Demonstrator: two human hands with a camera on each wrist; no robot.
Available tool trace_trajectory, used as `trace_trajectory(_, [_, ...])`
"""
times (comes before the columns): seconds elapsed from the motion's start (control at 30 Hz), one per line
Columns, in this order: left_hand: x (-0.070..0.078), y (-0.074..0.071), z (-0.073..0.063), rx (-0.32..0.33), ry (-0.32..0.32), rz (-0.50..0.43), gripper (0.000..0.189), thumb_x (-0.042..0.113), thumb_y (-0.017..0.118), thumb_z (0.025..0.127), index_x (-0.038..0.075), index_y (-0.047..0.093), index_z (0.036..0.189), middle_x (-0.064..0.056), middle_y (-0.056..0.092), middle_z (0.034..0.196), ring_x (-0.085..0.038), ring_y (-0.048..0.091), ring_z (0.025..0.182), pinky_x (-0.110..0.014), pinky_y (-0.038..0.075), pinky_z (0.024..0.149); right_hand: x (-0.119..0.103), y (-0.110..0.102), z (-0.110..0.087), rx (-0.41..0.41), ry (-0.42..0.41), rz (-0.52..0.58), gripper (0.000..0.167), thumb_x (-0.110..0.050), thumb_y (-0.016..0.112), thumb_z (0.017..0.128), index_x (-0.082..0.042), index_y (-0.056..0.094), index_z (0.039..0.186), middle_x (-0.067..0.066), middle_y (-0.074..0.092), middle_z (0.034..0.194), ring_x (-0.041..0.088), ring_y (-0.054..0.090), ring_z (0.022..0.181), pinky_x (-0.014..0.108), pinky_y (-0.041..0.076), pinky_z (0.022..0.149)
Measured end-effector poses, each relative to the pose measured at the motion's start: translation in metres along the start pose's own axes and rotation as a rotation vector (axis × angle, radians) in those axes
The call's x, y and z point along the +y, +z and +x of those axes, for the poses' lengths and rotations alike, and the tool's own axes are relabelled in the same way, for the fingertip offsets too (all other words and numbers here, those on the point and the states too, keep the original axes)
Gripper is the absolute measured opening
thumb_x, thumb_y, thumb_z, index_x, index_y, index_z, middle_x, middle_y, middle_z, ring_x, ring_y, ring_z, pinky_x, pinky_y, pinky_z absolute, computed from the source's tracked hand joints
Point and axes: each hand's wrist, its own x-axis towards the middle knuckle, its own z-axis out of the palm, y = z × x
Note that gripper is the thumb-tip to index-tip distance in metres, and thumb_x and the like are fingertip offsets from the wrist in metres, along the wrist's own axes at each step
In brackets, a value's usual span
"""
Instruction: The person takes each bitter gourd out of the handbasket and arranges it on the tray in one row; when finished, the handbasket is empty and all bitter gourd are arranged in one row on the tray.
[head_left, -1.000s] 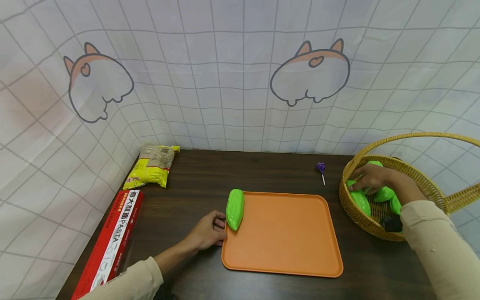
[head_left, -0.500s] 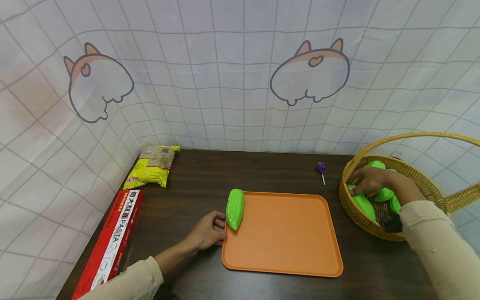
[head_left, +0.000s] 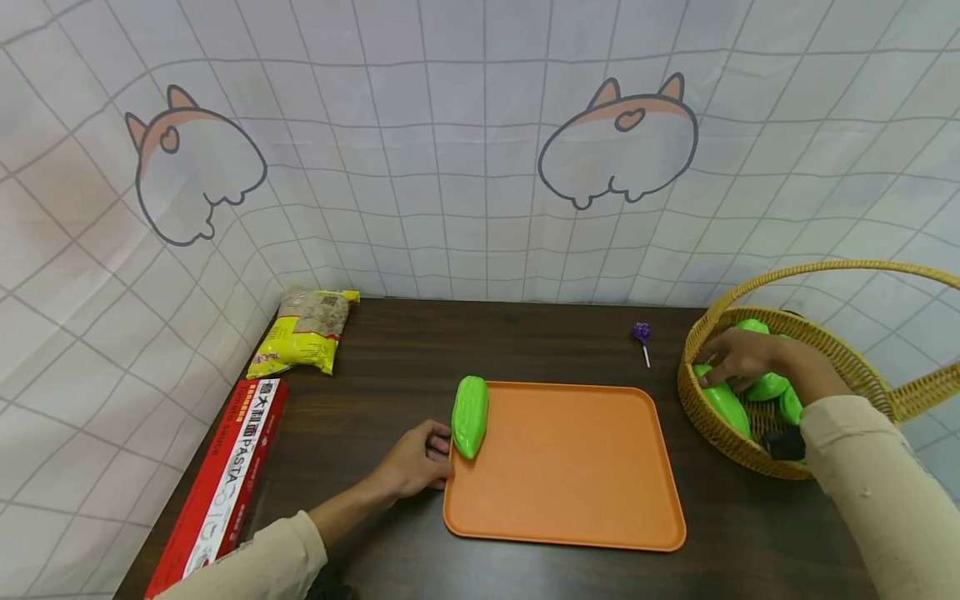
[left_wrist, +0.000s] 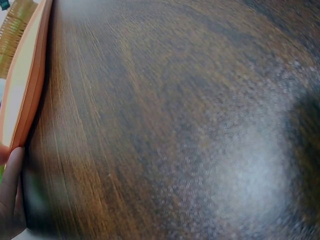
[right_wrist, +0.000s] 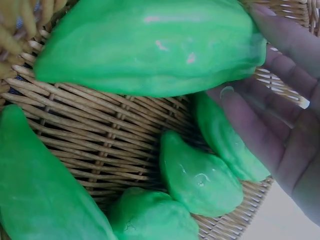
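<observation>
Here we see the left hand (head_left: 412, 460) gripping the orange tray (head_left: 566, 475), probably to steady it, while the right hand (head_left: 738, 354) pinches a green vegetable (right_wrist: 150, 47) by its end inside the basket (head_left: 697, 421)

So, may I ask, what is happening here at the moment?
A person's right hand is inside the wicker basket, gripping one end of a green vegetable-shaped piece; other green pieces lie there too. The left hand pinches the left rim of the orange tray, where a similar green piece lies near the far left corner.
</observation>
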Motion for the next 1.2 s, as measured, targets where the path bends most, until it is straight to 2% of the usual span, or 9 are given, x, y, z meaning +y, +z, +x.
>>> trace_trajectory(0.37, [0.0,0.0,-0.001,0.0,0.004,0.013,0.059,-0.003,0.07,0.074,-0.005,0.051,0.13,-0.017,0.057,0.11,-0.02,0.062,0.086,-0.036,0.064,0.065,0.004,0.0,-0.003,0.036,-0.01,0.032,0.073,-0.035,0.067,0.095,0.014,0.041,0.143,0.04,0.042,0.142,0.052,0.054,0.122,0.049,0.06,0.089])
trace_trajectory(0.7, [-0.002,-0.001,0.001,-0.003,-0.003,0.013,0.06,-0.003,0.07,0.074,-0.005,0.051,0.13,-0.016,0.056,0.11,-0.021,0.062,0.088,-0.035,0.064,0.065,0.006,-0.003,-0.013,0.098,-0.04,0.056,0.07,-0.034,0.064,0.097,0.012,0.041,0.144,0.04,0.038,0.146,0.053,0.051,0.125,0.05,0.06,0.089])
trace_trajectory(1.0, [-0.002,0.0,0.001,-0.003,0.003,-0.001,0.06,-0.003,0.071,0.074,-0.005,0.051,0.13,-0.017,0.056,0.109,-0.02,0.062,0.085,-0.036,0.064,0.065,0.006,-0.008,-0.024,0.169,-0.039,0.083,0.07,-0.037,0.063,0.097,0.007,0.04,0.146,0.038,0.044,0.143,0.046,0.057,0.121,0.049,0.06,0.09])
trace_trajectory(1.2, [-0.002,-0.001,0.0,0.001,0.007,-0.001,0.06,-0.004,0.071,0.074,-0.005,0.051,0.13,-0.017,0.056,0.11,-0.02,0.062,0.087,-0.036,0.064,0.065,0.003,-0.012,-0.033,0.227,-0.031,0.079,0.072,-0.04,0.061,0.099,0.005,0.036,0.149,0.038,0.038,0.146,0.042,0.062,0.115,0.049,0.059,0.09])
